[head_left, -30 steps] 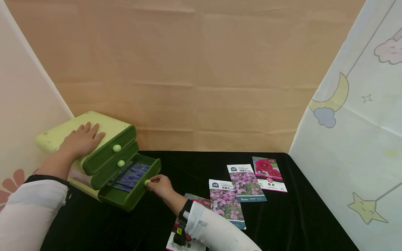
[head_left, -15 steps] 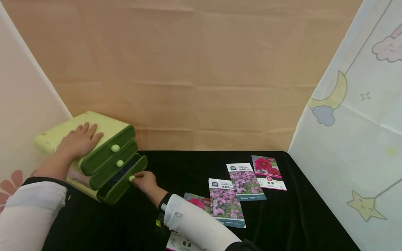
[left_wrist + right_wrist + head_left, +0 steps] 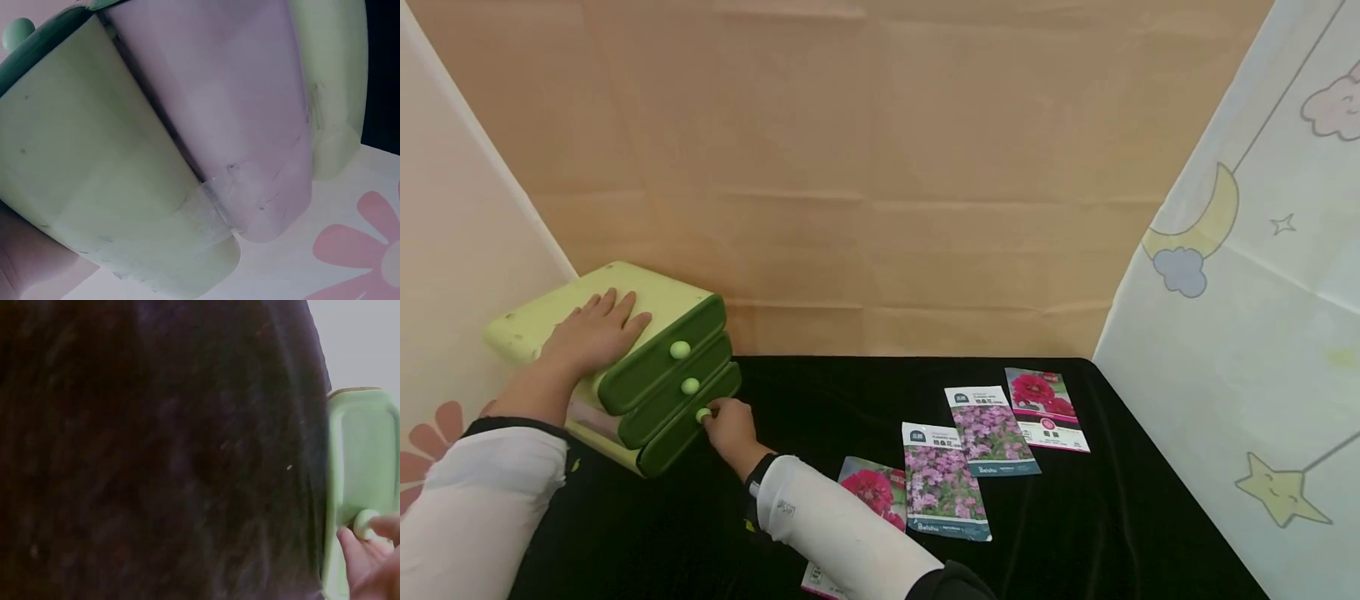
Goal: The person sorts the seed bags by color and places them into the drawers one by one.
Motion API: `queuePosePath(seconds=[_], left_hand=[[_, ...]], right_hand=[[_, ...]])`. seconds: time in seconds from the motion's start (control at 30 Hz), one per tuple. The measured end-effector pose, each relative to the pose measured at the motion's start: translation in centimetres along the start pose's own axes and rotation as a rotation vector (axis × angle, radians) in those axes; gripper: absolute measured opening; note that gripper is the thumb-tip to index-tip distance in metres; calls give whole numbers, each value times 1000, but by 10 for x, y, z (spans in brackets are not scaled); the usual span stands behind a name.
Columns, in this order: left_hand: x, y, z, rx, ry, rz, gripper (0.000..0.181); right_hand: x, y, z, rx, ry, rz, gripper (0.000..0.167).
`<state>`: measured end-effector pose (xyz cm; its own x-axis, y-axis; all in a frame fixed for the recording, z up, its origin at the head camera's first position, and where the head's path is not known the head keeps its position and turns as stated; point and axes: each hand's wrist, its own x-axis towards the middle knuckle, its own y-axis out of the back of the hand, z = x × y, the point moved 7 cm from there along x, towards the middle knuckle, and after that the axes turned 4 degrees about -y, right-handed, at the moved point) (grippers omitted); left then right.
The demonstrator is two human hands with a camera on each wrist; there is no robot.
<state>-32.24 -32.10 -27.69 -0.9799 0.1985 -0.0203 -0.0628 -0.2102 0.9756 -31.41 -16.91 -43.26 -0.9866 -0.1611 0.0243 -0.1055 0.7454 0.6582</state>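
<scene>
Here, the left hand [image 3: 597,333] rests flat on top of the pale green drawer cabinet [image 3: 658,292], fingers straight and slightly spread, at the left of the dark surface [image 3: 1075,533]. The right hand [image 3: 732,432] pinches the round knob [image 3: 703,415] of the bottom drawer [image 3: 668,443], whose front sits roughly in line with the two above. To the right lie two pink-flower packets [image 3: 946,487] and a red-flower packet [image 3: 1043,402], edges overlapping; another red-flower packet [image 3: 872,490] is partly hidden behind the right sleeve [image 3: 850,521].
</scene>
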Motion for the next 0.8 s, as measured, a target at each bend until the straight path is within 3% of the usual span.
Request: queuePosePath(seconds=[0.17,0.3,0.43,0.53,0.67,0.8], left_hand=[[-1,2,1,5,5,-9,77],[2,1,5,-5,2,-13,78],[5,0,8,0,-7,-9,78],[5,0,6,16,-9,-3,77],[4,3,3,25,-23,-2,78],[3,7,4,-8,-37,-20,82]], right_hand=[[-1,-7,-8,-346,106,-4,17],[3,-6,-3,-396,126,-15,17],[8,-1,5,-335,111,-37,25],[8,4,4,-231,128,-49,30],[9,13,-3,23,141,-23,34],[8,19,-9,284,103,-4,34]])
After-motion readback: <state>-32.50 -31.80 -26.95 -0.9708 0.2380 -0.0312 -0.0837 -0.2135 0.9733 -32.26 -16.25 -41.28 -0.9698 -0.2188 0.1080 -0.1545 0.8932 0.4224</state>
